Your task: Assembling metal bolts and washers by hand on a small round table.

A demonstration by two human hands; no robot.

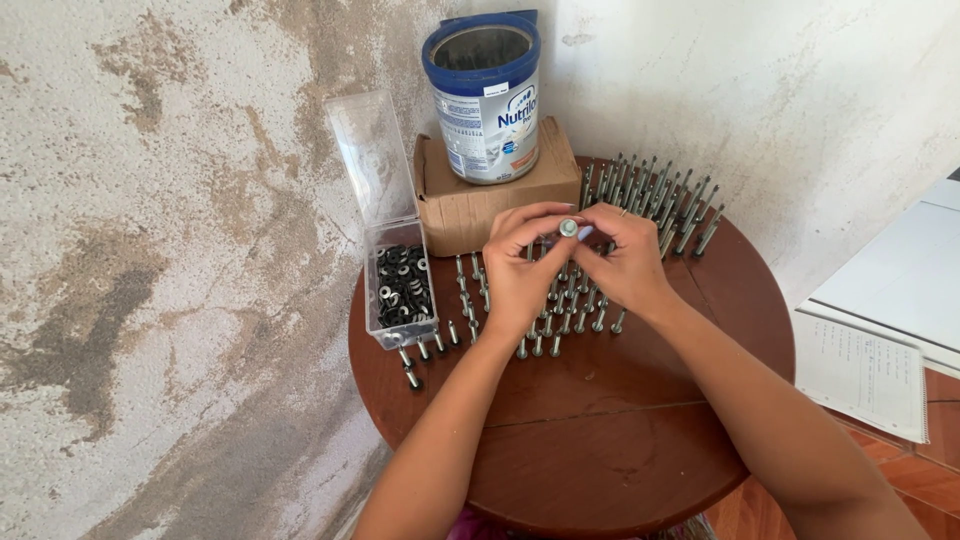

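Note:
My left hand (520,265) and my right hand (625,260) meet above the middle of a round brown table (600,440). Together their fingertips pinch one long screw with a washer at its head (568,228). Under and around the hands lie several long grey screws (560,320) in rows. More screws (660,195) fan out along the table's far edge. A clear plastic box (402,290) with its lid up holds several dark washers, just left of my left hand.
A cardboard box (470,205) stands at the back of the table with a blue-rimmed metal tin (487,95) on top. A rough stained wall lies behind and left. An open notebook (865,370) rests on a white surface at right.

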